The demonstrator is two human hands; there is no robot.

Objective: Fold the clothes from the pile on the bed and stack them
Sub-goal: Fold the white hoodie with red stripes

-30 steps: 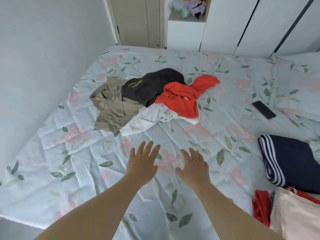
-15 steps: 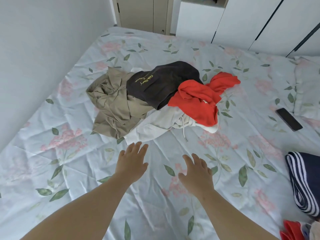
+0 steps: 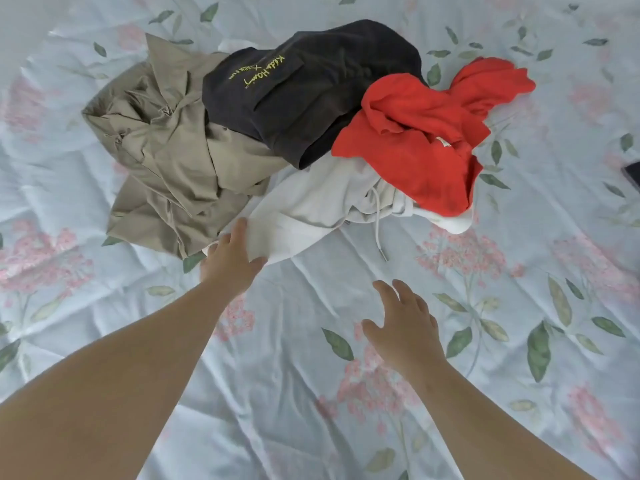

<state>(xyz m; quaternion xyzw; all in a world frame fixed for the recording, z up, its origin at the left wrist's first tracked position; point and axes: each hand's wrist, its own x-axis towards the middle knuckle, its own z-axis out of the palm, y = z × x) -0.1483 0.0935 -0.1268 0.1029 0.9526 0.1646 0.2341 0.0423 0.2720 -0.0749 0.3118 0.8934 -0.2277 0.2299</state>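
Everything is seen from a single wide-angle camera worn on the head, and it is aimed forward and steeply down over the bed (image 3: 294, 393), whose flowered sheet fills the frame from edge to edge. The view is taken from close in: both forearms are seen entering from the bottom edge, with the left hand (image 3: 232, 261) placed at the near rim of the pile of clothes (image 3: 277, 133) and the right hand (image 3: 405, 327) lower in the frame, nearer the lens. The pile is framed in the upper middle, and a dark object (image 3: 632, 174) is cut by the right edge.
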